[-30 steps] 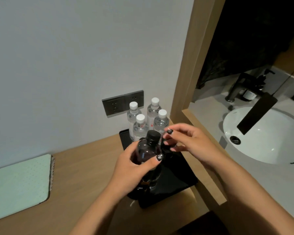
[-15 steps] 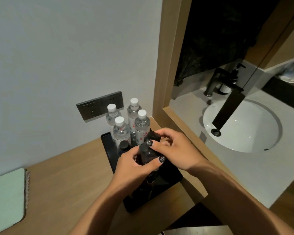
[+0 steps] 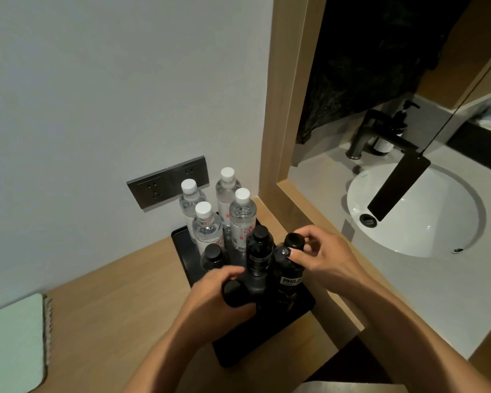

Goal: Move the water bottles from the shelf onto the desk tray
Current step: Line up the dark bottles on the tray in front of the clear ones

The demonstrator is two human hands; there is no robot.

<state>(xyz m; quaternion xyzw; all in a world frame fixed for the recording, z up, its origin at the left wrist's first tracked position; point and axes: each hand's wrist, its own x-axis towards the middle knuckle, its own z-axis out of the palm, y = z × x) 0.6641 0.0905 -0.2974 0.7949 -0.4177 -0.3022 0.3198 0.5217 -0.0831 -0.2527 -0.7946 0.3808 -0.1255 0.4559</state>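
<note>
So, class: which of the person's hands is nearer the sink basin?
Right. The right hand pinches a dark bottle on the side toward the sink basin; the left hand grips another bottle farther from it.

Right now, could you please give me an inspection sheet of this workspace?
Surface: wooden desk, black tray at its right end.
Job's things: four clear bottles at the tray's back; four dark bottles in front.
Clutter: green pad at left.
Grips: left hand grips a dark bottle; right hand pinches another's neck.
Cables: nothing seen.
Surroundings: wall sockets, sink, black tap.
</note>
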